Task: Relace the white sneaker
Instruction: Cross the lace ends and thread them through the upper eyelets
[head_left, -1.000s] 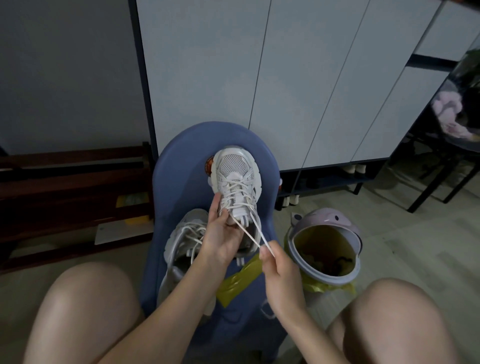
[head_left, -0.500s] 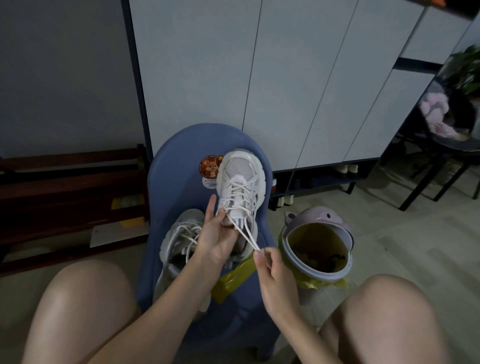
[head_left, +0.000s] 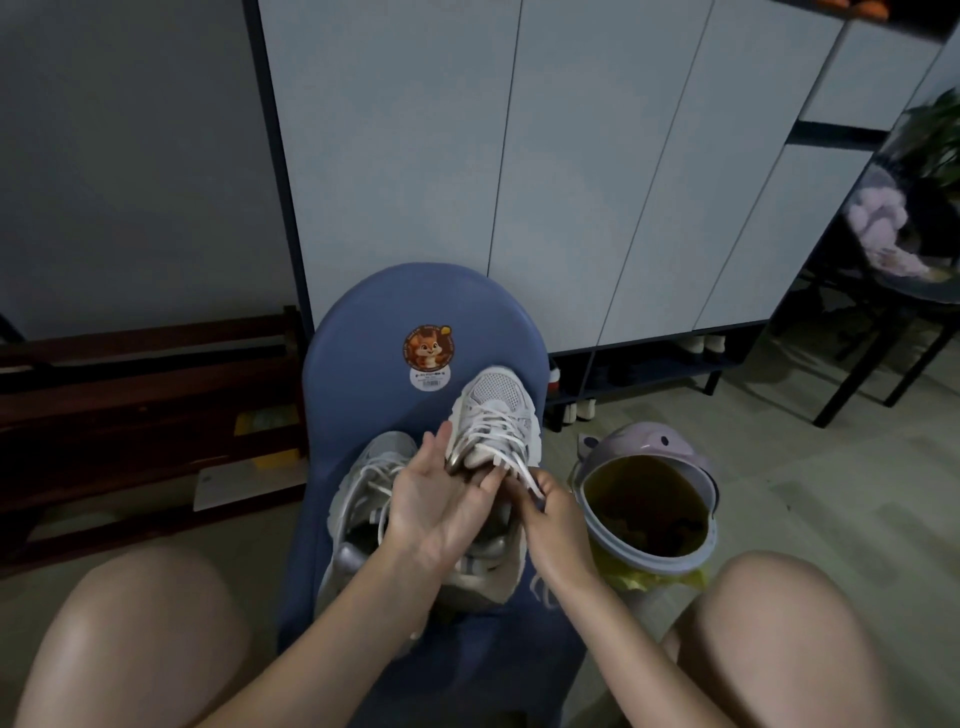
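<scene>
A white sneaker (head_left: 496, 410) rests toe-away on a small blue chair (head_left: 363, 364), its white lace (head_left: 524, 467) crossed over the tongue. My left hand (head_left: 436, 499) grips the sneaker at its tongue and left side, fingers wrapped around the collar. Just to the right, my right hand (head_left: 545, 512) pinches the loose end of the lace near the top eyelets. A second white sneaker (head_left: 363, 493) lies on the seat to the left, partly hidden by my left forearm.
A pink bin (head_left: 649, 499) with a yellow liner stands on the floor right of the chair. White cabinet doors (head_left: 519, 156) rise behind. A dark wooden rack (head_left: 145, 395) sits at left, a black-legged table (head_left: 883, 322) at right. My bare knees frame the bottom.
The sneaker has come down lower on the chair and nearer to me. My right hand moved up close to the shoe, so the lace that was stretched out is now short.
</scene>
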